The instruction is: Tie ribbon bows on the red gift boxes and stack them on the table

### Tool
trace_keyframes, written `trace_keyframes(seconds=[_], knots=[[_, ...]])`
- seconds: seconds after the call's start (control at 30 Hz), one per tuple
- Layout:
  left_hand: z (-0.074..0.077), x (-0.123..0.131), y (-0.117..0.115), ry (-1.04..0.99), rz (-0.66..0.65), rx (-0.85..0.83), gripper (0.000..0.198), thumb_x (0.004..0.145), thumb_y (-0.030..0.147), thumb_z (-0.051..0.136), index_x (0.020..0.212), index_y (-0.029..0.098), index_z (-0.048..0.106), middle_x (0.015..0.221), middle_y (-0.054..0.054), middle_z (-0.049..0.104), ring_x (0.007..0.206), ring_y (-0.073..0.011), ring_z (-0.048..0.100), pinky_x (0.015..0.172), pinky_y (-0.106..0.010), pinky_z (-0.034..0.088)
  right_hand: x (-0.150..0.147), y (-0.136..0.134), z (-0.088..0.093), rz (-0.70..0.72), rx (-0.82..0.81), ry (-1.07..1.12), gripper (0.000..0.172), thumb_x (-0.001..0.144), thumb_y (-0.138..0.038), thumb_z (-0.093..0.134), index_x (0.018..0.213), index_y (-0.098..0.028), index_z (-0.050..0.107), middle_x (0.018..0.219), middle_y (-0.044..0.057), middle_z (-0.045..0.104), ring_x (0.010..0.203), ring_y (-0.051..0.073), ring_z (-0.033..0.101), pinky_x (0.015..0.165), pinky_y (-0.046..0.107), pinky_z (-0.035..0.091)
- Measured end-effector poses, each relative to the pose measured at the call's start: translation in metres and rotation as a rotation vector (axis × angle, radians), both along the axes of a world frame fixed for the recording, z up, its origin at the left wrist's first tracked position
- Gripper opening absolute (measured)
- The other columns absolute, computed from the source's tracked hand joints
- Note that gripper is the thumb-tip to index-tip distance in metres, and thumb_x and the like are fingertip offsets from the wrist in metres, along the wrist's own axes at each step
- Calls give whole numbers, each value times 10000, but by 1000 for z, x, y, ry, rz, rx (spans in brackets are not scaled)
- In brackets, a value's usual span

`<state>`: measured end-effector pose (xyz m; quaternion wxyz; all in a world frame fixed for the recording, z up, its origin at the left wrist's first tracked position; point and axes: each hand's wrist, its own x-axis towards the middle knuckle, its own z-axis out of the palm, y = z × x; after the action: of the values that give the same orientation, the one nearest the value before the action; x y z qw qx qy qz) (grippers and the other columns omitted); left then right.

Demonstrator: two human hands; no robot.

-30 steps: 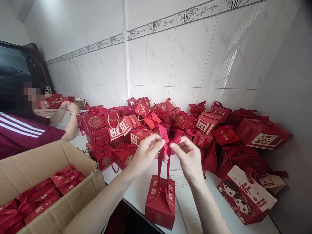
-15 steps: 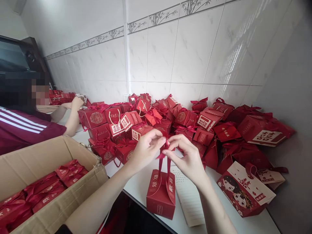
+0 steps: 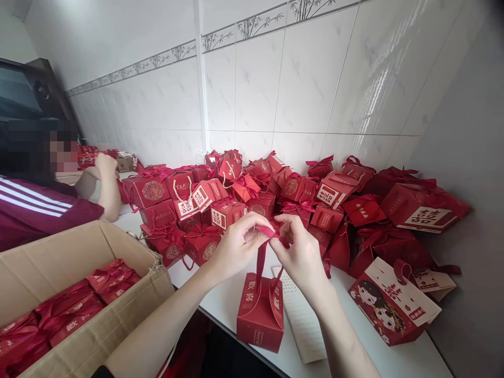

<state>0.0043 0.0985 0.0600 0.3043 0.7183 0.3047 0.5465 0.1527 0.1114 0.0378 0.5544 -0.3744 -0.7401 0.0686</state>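
A small red gift box with pale lettering stands upright at the table's front edge, its top flaps drawn together. From its top a dark red ribbon runs up to both hands. My left hand pinches a loop of the ribbon between thumb and fingers. Close beside it, my right hand is closed on the other part of the ribbon, fingertips nearly touching the left ones. The fingers partly hide the crossing of the ribbon. Under my right forearm lies a lined notepad with handwriting.
Behind my hands, red gift boxes are heaped against the tiled wall. A larger box with cartoon figures stands at right. At left, a cardboard carton holds several ribboned boxes; beyond it sits another person.
My fingers have shifted on the ribbon, and a loop now shows at my left fingertips. The other person's hand has moved left. The view has shifted slightly.
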Motion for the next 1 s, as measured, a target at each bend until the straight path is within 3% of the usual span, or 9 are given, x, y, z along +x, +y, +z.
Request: trace_keyframes(seconds=[0.1,0.2,0.3,0.43,0.6,0.8,1.0], knots=[[-2,0,1,-17,-12,13,99,812,250,580,765,181,634,807,-31,599,801,-153,565,741,-234,438,-2,1,-2,-8,-5,13,277,780,-211,537,1055,-231,526,638,-30,554,516,137,525,520,234,415],[-5,-2,4,-21,0,-13,107,819,266,576,780,180,627,812,-27,609,790,-148,566,732,-229,434,-1,1,-1,42,-53,24,211,795,-188,507,992,-230,571,680,-14,626,560,143,583,573,246,455],[-7,-4,6,-44,15,-36,123,819,283,577,789,174,624,806,-26,614,790,-151,574,737,-236,437,1,-3,3,106,-88,48,161,797,-193,524,915,-223,629,815,22,685,730,174,638,677,279,491],[-7,-5,6,-109,21,-77,160,803,326,599,786,169,623,802,-26,607,766,-148,575,724,-243,446,4,-9,9,227,-119,63,252,805,-222,555,1040,-217,647,976,51,669,873,197,621,777,324,489],[-9,-3,5,-189,-45,-162,194,785,364,624,766,170,617,726,0,572,650,-110,536,697,-242,455,0,-8,7,268,-175,279,182,844,-266,550,1001,-221,629,818,23,646,761,156,611,686,279,493],[-21,1,7,-357,-105,-262,192,765,356,654,805,169,637,837,-22,610,808,-134,576,749,-251,475,-11,-6,-2,152,-67,490,451,761,-232,660,1166,-251,464,710,-40,594,688,140,595,697,304,503],[-32,10,4,-629,-181,-348,145,760,302,662,767,161,629,820,-15,625,828,-129,601,819,-284,494,-11,-8,3,137,-134,634,325,720,-252,678,1031,-219,591,680,-47,542,625,107,555,632,269,500]])
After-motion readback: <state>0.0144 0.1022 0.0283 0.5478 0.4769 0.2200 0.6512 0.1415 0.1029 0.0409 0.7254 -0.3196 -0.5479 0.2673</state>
